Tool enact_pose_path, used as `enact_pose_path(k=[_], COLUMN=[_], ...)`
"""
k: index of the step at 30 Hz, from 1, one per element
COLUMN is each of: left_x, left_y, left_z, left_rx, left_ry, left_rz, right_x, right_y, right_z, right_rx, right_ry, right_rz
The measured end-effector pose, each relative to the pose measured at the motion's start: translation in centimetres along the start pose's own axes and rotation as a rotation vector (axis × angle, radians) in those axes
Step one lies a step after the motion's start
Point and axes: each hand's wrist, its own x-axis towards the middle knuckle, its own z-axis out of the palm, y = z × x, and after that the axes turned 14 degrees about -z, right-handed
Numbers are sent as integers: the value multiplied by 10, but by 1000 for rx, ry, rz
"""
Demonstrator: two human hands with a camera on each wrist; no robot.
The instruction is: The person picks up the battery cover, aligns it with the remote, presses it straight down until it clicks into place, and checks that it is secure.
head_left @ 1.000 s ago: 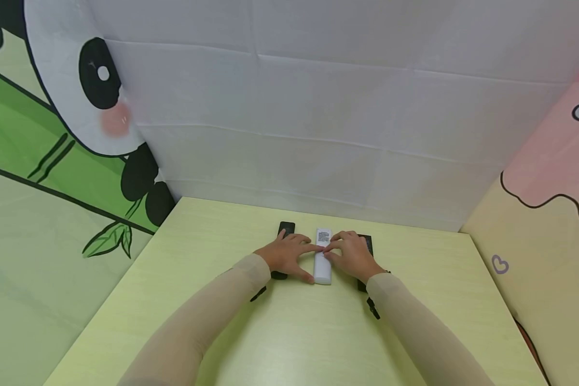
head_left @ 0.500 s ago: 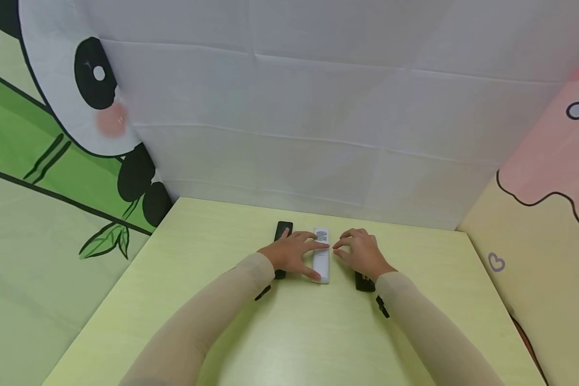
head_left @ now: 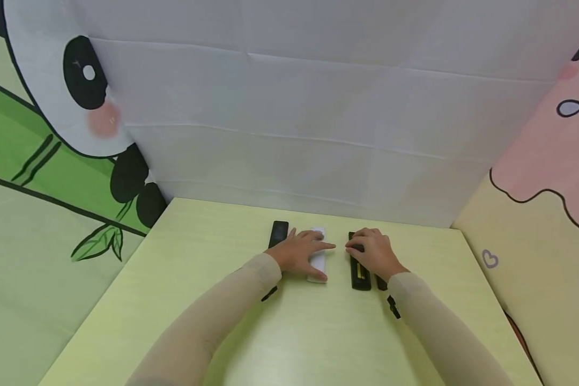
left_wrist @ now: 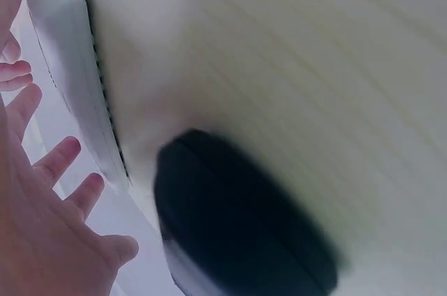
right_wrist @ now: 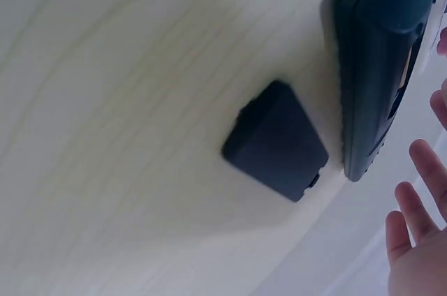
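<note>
My left hand (head_left: pixel 299 251) spreads its fingers over a white remote control (head_left: pixel 318 262), which lies lengthwise in the middle. In the left wrist view those fingers reach beside the white remote (left_wrist: pixel 66 38). My right hand (head_left: pixel 373 253) hovers over a black remote control (head_left: pixel 360 276) whose battery compartment lies uncovered, a yellow battery showing inside. The hand hides part of this remote. Its fingers look extended in the right wrist view, with nothing seen in them. Right of that remote lies a small black battery cover (right_wrist: pixel 279 142) on the table.
Another black remote (head_left: pixel 279 233) lies left of the white one, partly behind the left hand. All sit on a pale yellow table (head_left: pixel 280 338). A white cloth wall (head_left: pixel 289 134) rises along the table's back edge, with printed side walls at left and right.
My right hand has left the white remote and moved right, over the black one. My left hand has slid slightly right across the white remote. The head view has turned a little to the right.
</note>
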Motion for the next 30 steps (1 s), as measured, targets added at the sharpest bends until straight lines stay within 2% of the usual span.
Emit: enact_pose_path(k=[8,22,30], left_x=[13,23,28], left_y=[13,36,46], left_z=[5,10,15], left_rx=[21,62,53], left_ry=[5,8,-4], left_rz=[22,22,25], right_x=[-7,-27,-38], right_y=[11,25,36], right_z=[-7,-22,-25], right_rx=[-34,-86,-76], right_ry=[-18,-23,-94], right_rz=[37,74,141])
